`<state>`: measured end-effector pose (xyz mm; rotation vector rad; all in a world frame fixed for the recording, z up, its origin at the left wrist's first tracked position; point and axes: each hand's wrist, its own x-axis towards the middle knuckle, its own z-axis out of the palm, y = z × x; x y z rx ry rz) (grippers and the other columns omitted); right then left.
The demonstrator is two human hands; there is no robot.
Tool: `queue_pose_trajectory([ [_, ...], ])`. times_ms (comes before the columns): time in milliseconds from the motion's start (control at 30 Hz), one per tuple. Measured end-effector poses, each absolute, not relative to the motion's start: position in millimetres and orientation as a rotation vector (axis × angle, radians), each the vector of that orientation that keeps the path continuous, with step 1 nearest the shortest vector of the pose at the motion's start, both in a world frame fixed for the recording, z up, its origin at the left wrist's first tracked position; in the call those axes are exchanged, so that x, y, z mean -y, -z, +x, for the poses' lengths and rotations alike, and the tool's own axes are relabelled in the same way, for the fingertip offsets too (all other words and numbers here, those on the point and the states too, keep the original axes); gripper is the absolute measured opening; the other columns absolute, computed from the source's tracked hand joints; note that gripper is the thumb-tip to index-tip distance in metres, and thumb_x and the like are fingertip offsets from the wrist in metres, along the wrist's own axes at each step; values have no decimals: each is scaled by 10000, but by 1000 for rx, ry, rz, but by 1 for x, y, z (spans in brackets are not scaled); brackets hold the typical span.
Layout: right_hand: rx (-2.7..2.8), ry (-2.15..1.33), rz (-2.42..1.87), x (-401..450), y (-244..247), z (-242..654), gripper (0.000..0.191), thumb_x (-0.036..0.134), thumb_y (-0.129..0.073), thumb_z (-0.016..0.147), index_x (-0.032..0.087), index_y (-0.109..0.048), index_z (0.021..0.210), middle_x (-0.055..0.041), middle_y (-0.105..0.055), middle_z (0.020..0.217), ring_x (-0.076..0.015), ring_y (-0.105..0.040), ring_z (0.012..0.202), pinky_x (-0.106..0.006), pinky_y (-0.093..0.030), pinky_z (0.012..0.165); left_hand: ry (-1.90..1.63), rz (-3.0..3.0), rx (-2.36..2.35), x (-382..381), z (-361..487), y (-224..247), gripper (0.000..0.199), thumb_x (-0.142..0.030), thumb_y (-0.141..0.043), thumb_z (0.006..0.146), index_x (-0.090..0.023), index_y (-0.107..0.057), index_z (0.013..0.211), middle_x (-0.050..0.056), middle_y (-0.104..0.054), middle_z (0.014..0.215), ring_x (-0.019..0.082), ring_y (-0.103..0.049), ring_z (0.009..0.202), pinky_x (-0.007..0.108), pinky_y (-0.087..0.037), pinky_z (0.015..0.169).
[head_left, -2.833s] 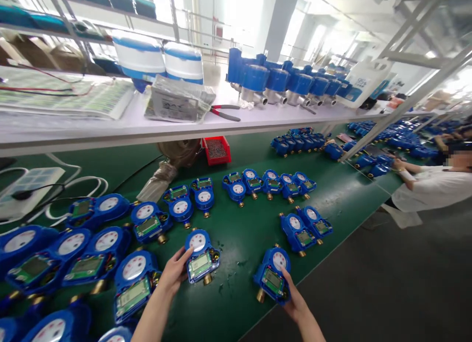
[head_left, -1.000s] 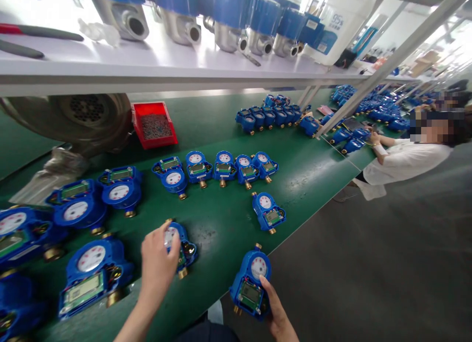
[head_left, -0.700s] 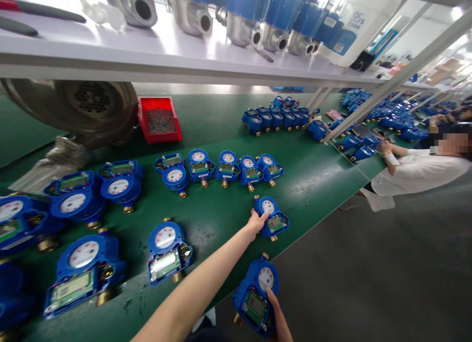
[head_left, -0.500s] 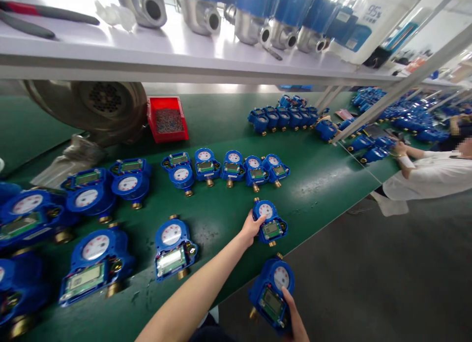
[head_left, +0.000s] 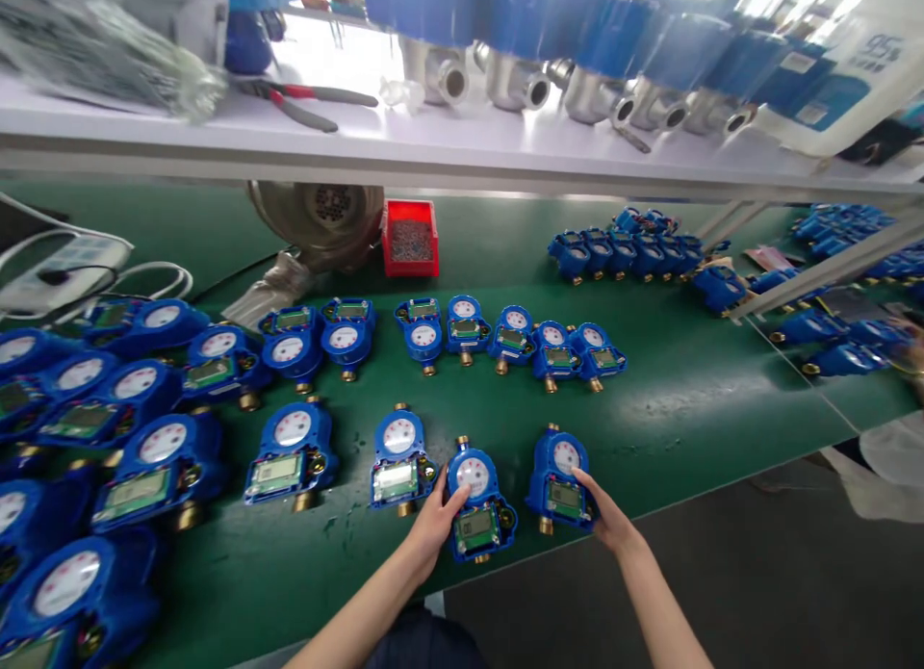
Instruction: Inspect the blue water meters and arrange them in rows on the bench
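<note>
My left hand (head_left: 435,527) grips the left side of a blue water meter (head_left: 474,481), thumb over its white round dial. That meter has an opened lower part with a green circuit board and a small display, and brass ends. To its right, my right hand (head_left: 606,510) holds another such water meter (head_left: 565,457) by its right side, thumb near the dial. Both are at the front of the green table; whether the right one rests fully on it I cannot tell. Just left of my left hand lies a third meter (head_left: 399,438), and another meter (head_left: 294,428) lies farther left.
Several meters (head_left: 515,318) stand in a row behind my hands, with more crowded at left. A red bin (head_left: 411,207) of small parts sits at the back. Overhead, a white shelf (head_left: 462,164) carries pliers (head_left: 310,93) and metal-bodied units. A white power strip (head_left: 68,270) lies far left.
My right hand has raised its water meter from beyond the table's front edge to over the table. My left hand has shifted its meter left, closer to the neighbouring one. The view has turned left.
</note>
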<state>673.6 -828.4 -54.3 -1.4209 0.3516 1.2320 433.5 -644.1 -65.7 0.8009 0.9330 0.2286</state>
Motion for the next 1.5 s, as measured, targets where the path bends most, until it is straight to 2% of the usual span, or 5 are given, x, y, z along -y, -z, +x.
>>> queue_pose_trajectory([
  [433,24,-1441,-1732,772,31,712,539,497,-622,756,125,-581,1143,-149,-692,1077,-261,-666,953,-389,-529,849,-82,1292,-939,645,399,40,731,-536,-513,803,-128,-373,1392,154,-415,1434,276,-392,1308,391,-300,1090],
  [633,308,-757,-2370,768,-3,698,548,558,-564,710,145,-625,1067,-161,-673,1105,-335,-615,1029,-452,-464,915,-194,1613,-859,614,347,-21,374,-416,-454,850,-178,-652,1060,77,-703,953,204,-632,872,302,-472,818],
  [733,421,-424,-2449,759,-17,657,493,587,-494,729,240,-645,1046,-95,-682,1097,-346,-602,1045,-480,-435,937,-460,1677,-1104,581,342,-22,387,-366,-373,886,-156,-590,1128,103,-645,1067,197,-586,975,299,-431,889],
  [1133,302,-1046,-2187,702,25,568,663,622,-638,563,178,-637,1055,-118,-673,1127,-350,-593,1074,-395,-513,867,-343,1573,-1351,532,377,31,664,-361,-404,855,-13,-287,1407,249,-421,1350,336,-334,1292,386,-198,1077],
  [1500,546,-706,-2387,671,-30,530,665,669,-445,706,212,-585,1168,-129,-581,1261,-376,-519,1147,-494,-415,970,-631,1604,-1097,534,299,-22,378,-415,-426,870,-203,-593,1134,118,-578,1182,251,-505,1127,347,-360,1004],
])
